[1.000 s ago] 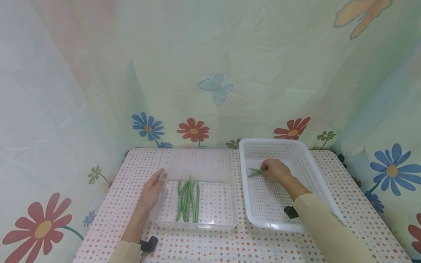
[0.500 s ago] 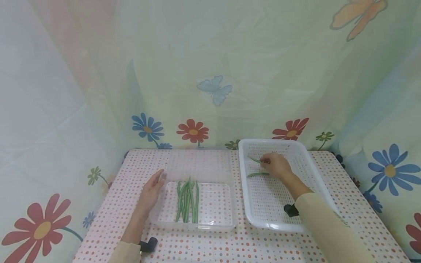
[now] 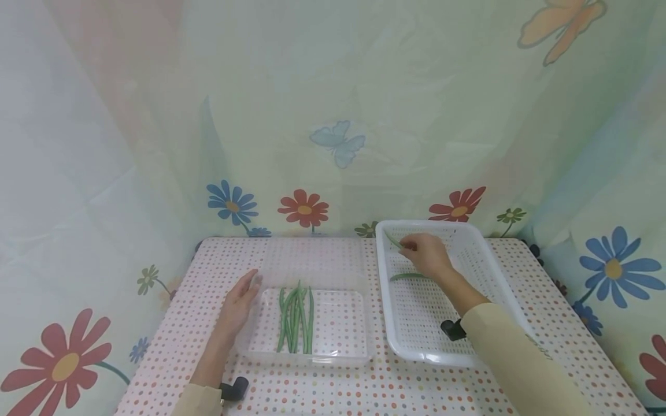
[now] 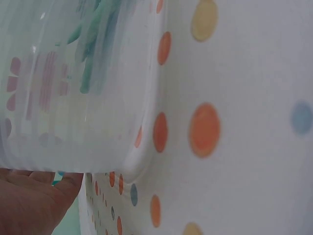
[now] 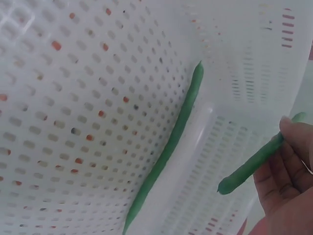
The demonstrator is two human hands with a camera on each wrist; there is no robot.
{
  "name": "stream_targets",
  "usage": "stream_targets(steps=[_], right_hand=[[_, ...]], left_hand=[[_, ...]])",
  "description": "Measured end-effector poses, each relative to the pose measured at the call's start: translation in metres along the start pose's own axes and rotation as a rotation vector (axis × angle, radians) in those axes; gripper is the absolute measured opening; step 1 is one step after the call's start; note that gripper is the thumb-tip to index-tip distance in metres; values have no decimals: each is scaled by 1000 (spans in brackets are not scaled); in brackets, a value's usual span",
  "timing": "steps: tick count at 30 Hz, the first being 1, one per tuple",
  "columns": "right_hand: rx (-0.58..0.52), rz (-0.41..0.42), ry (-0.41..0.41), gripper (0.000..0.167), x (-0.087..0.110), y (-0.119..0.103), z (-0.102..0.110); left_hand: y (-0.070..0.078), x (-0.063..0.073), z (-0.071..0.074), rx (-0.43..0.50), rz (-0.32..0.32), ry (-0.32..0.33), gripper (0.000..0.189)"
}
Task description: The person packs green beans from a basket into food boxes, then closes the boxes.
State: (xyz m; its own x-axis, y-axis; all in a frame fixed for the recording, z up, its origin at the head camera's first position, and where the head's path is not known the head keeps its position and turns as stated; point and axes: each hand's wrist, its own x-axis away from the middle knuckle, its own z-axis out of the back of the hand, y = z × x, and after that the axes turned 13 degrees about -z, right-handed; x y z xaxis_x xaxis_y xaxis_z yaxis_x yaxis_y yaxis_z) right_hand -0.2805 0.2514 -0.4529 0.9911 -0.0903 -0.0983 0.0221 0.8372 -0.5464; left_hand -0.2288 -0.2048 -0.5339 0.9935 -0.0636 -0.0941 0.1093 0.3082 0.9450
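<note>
In the head view, my right hand (image 3: 429, 255) is over the far left part of a white perforated plastic basket (image 3: 387, 315). Between thumb and fingers it pinches one green bean (image 5: 250, 169), seen best in the right wrist view. A second green bean (image 5: 166, 152) lies along the basket floor near its side wall. My left hand (image 3: 236, 307) stays at the left side of a clear plastic container (image 3: 340, 323), its fingers extended along the outer wall. Several green beans (image 3: 295, 325) lie lengthwise inside that container.
The container's clear lid (image 3: 314, 254) is folded back on the far side. A dotted cloth covers the table (image 3: 307, 390). Behind it hangs a flower-printed curtain (image 3: 250, 144). The basket stands to the right of the container, with a narrow gap between.
One of two beans near my right hand now lies apart on the basket floor. The hand, pinching the other, has moved toward the far left and raised it. My left hand stays put.
</note>
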Motion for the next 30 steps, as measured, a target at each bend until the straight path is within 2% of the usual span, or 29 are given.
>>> stream_targets(steps=[12,24,30], right_hand=[[-34,-7,0,27,2,-18,2],[-102,50,4,23,4,-40,2],[-176,91,3,22,7,-54,1]], left_hand=[[2,1,0,4,-3,-9,51],[2,1,1,-9,9,-11,51],[2,1,1,-19,7,-11,51]])
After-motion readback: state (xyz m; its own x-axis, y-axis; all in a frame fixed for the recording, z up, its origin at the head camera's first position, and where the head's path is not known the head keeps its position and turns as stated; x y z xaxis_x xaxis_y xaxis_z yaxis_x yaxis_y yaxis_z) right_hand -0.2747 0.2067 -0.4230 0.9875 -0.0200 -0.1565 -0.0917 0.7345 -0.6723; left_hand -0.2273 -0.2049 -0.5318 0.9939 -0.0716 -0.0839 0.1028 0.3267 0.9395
